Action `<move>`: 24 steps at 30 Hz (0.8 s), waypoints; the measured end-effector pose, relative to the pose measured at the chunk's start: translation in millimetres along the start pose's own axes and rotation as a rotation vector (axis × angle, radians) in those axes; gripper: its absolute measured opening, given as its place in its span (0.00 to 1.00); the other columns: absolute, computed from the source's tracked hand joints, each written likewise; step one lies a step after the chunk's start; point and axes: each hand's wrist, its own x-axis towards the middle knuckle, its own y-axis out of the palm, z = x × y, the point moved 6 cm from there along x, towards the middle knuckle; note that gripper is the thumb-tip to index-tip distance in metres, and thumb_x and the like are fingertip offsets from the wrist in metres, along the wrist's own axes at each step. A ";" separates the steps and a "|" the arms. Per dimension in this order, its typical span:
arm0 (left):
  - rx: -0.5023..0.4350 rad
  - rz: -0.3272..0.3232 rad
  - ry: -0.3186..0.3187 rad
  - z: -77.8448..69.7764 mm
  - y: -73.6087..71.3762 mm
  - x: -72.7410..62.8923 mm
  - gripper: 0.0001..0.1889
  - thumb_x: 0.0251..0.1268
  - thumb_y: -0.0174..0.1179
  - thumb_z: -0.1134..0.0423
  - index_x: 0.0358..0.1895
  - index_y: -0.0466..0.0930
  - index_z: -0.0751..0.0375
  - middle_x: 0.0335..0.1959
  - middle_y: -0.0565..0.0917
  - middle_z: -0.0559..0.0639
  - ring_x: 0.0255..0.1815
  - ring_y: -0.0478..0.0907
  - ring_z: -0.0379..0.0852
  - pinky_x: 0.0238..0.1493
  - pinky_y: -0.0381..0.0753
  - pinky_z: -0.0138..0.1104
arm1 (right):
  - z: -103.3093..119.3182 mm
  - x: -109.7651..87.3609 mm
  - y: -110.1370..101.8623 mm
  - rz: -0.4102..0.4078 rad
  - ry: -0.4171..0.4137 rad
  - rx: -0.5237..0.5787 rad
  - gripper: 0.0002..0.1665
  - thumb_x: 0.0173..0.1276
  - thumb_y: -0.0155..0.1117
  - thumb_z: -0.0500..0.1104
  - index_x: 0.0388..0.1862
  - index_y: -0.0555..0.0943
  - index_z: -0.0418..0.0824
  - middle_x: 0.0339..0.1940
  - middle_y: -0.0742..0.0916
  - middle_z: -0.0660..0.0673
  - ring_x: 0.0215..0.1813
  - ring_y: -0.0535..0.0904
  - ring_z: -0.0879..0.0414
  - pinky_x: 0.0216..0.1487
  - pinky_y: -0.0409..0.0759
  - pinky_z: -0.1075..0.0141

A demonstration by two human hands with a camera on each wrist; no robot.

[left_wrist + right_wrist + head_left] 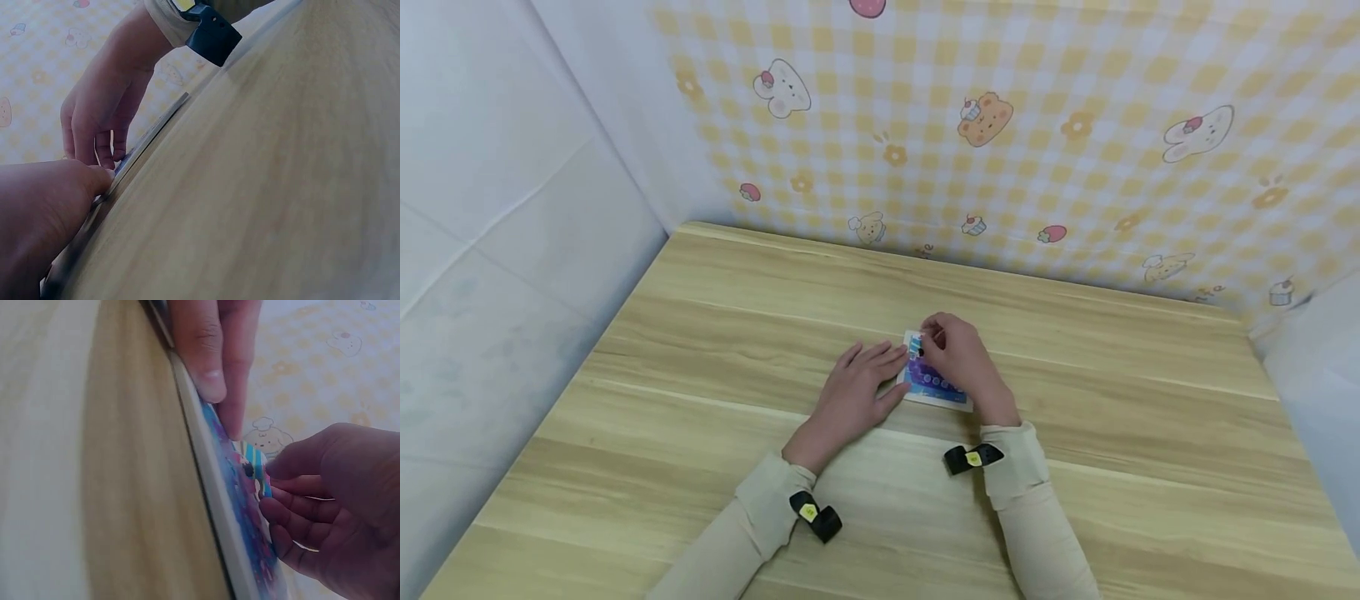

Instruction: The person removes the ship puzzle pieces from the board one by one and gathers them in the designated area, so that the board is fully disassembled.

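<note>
On the table lies a small flat picture puzzle point(934, 395) with a pale border and a blue and purple picture. My left hand point(859, 390) rests at its left side, fingers stretched out, with fingertips and thumb touching the border. Over the upper right part of the puzzle is my right hand point(961, 360). In the right wrist view its thumb and fingers pinch a small puzzle piece point(255, 464) with blue and yellow stripes, tilted up from the picture. The hand hides part of the picture in the head view.
The wood-grain table point(700, 350) extends around both hands. Behind it hangs a yellow checked cloth point(925, 125) with cartoon animals. A pale wall covering point(512, 250) borders the left side. Each sleeve carries a black wrist strap point(973, 457).
</note>
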 end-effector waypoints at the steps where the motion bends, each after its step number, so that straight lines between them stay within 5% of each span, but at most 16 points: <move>1: -0.002 -0.003 0.003 -0.6 -0.7 -0.1 0.27 0.79 0.56 0.47 0.74 0.74 0.54 0.75 0.72 0.44 0.80 0.63 0.47 0.82 0.49 0.51 | 0.4 -0.6 -1.5 0.005 -0.002 0.004 0.12 0.76 0.61 0.38 0.50 0.84 0.31 0.36 0.84 0.41 0.34 0.77 0.51 0.38 0.78 0.60; 10: 0.004 -0.011 0.019 -3.9 -1.3 -0.2 0.27 0.79 0.55 0.46 0.74 0.74 0.54 0.75 0.72 0.44 0.80 0.63 0.48 0.82 0.49 0.53 | 1.7 -7.2 -12.8 0.049 0.004 0.065 0.11 0.78 0.64 0.41 0.51 0.87 0.37 0.40 0.88 0.43 0.39 0.80 0.51 0.42 0.80 0.61; 17: -0.016 -0.008 0.016 -4.8 -3.1 -0.4 0.27 0.79 0.56 0.46 0.73 0.75 0.55 0.75 0.72 0.44 0.80 0.62 0.48 0.82 0.49 0.51 | -10.3 -20.4 -47.7 -0.061 0.056 0.174 0.13 0.76 0.67 0.47 0.52 0.90 0.42 0.44 0.91 0.45 0.41 0.80 0.51 0.41 0.78 0.62; 24: -0.016 -0.014 0.004 -2.8 -3.7 -4.0 0.26 0.79 0.57 0.47 0.72 0.76 0.54 0.75 0.73 0.44 0.80 0.63 0.48 0.82 0.49 0.51 | -46.6 -45.6 -81.1 -0.119 0.165 0.159 0.15 0.76 0.67 0.48 0.50 0.91 0.39 0.44 0.91 0.43 0.41 0.79 0.51 0.38 0.78 0.67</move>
